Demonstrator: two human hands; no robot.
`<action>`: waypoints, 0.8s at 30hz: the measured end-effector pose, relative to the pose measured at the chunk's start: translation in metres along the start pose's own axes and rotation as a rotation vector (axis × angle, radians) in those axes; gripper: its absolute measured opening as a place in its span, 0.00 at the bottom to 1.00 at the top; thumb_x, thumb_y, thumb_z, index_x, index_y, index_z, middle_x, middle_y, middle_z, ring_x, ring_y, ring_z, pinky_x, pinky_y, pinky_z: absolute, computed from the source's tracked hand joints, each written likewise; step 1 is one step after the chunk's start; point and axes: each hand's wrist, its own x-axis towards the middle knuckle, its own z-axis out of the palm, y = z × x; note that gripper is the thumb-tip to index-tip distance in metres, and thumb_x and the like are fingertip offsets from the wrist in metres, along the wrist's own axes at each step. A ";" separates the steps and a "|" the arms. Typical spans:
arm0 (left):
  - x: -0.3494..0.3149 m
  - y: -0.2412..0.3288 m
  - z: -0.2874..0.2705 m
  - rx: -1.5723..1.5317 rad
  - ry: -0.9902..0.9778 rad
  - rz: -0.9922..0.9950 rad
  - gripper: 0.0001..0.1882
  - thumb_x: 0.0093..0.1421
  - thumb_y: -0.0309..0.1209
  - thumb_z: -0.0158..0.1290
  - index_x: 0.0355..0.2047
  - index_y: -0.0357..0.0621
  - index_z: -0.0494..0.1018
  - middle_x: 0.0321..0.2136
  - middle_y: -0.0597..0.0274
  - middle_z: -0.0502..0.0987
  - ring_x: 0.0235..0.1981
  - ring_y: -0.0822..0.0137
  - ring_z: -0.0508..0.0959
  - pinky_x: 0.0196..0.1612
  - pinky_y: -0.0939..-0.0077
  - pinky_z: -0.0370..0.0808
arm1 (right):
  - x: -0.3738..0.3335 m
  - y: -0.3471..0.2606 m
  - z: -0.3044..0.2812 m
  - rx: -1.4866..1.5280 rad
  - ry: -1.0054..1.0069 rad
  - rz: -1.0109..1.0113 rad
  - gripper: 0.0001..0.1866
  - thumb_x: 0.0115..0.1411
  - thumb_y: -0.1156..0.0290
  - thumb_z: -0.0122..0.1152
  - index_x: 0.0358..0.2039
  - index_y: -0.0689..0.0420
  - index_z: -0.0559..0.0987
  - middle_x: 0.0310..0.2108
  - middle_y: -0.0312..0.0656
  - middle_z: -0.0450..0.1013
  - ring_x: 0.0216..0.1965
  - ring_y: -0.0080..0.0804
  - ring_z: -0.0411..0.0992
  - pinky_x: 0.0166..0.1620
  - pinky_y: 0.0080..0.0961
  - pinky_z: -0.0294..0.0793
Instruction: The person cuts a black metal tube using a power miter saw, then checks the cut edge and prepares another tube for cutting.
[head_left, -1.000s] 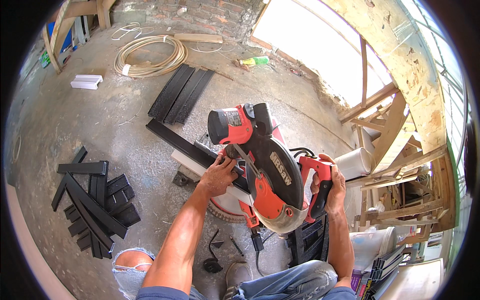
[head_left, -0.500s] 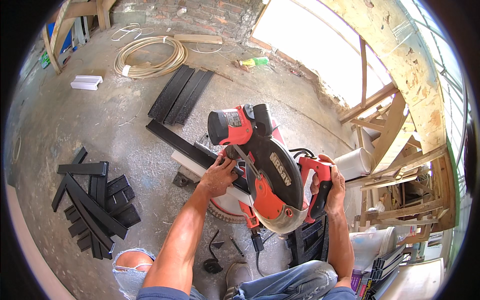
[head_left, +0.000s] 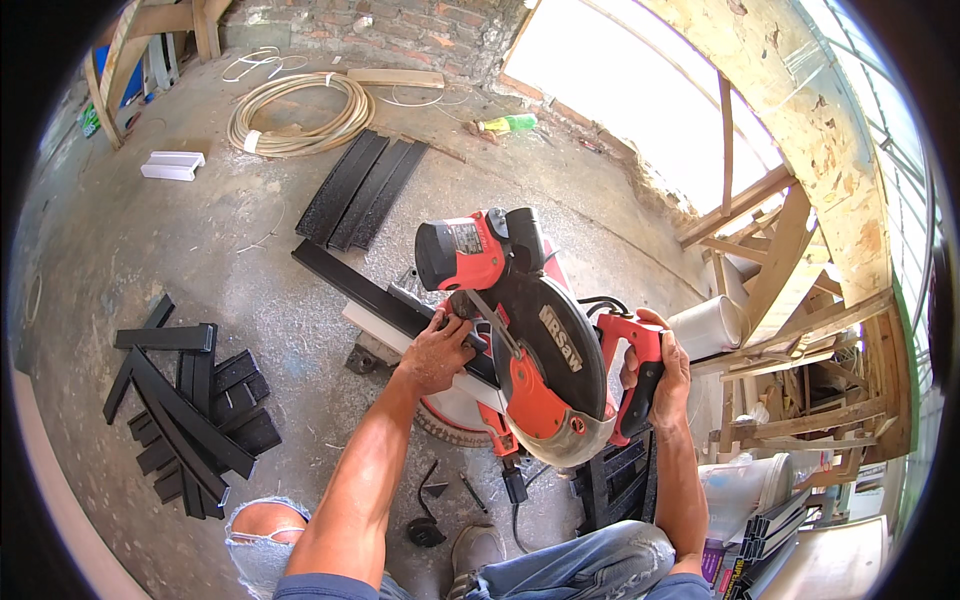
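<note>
A red and black miter saw stands on the floor in front of me. Its red and black handle is wrapped by the fingers of my right hand. A long black profile bar lies across the saw, alongside its fence. My left hand is closed over this bar, just left of the blade guard. The saw head hides the bar's far right end and most of the blade.
A pile of cut black profiles lies at left. Wider black pieces rest beyond the saw, near a coiled hose. A tape measure sits by my shoe. Buckets and stacked wood stand at right.
</note>
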 end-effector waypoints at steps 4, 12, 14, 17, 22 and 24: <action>-0.002 -0.001 0.001 0.006 0.008 -0.006 0.18 0.51 0.40 0.67 0.43 0.51 0.84 0.57 0.55 0.67 0.66 0.50 0.63 0.73 0.41 0.54 | 0.000 0.000 0.002 0.005 0.000 0.003 0.31 0.76 0.49 0.45 0.64 0.64 0.69 0.24 0.38 0.73 0.19 0.24 0.70 0.23 0.21 0.71; 0.000 0.000 -0.001 0.014 -0.020 -0.007 0.18 0.52 0.41 0.67 0.43 0.52 0.84 0.57 0.55 0.67 0.66 0.50 0.63 0.73 0.42 0.54 | -0.001 -0.001 0.002 0.015 0.010 0.006 0.31 0.76 0.49 0.45 0.63 0.65 0.69 0.24 0.39 0.73 0.19 0.24 0.70 0.23 0.20 0.71; 0.000 0.000 0.000 0.013 -0.016 -0.006 0.18 0.52 0.41 0.67 0.42 0.52 0.84 0.57 0.55 0.67 0.66 0.50 0.63 0.73 0.42 0.54 | 0.000 0.000 0.001 0.011 0.010 0.004 0.31 0.76 0.49 0.45 0.63 0.65 0.69 0.24 0.39 0.73 0.19 0.24 0.70 0.23 0.21 0.71; 0.000 0.000 0.000 0.011 -0.010 -0.007 0.18 0.52 0.41 0.67 0.42 0.51 0.84 0.57 0.55 0.67 0.66 0.50 0.62 0.73 0.41 0.53 | 0.000 0.001 0.000 0.008 0.008 0.003 0.31 0.76 0.49 0.45 0.63 0.65 0.69 0.24 0.39 0.73 0.19 0.24 0.70 0.23 0.21 0.71; 0.001 0.001 -0.002 -0.001 -0.015 -0.012 0.17 0.52 0.40 0.67 0.42 0.51 0.84 0.58 0.55 0.67 0.67 0.50 0.62 0.74 0.41 0.53 | 0.000 -0.001 0.002 0.003 0.008 0.009 0.31 0.76 0.49 0.45 0.64 0.65 0.69 0.24 0.39 0.73 0.19 0.25 0.70 0.24 0.21 0.71; 0.001 0.001 0.000 -0.007 -0.007 -0.011 0.17 0.52 0.40 0.67 0.41 0.51 0.84 0.58 0.55 0.67 0.67 0.50 0.62 0.74 0.41 0.53 | 0.000 0.000 0.001 0.009 0.002 0.009 0.31 0.76 0.49 0.44 0.64 0.65 0.68 0.24 0.40 0.73 0.19 0.25 0.70 0.24 0.21 0.71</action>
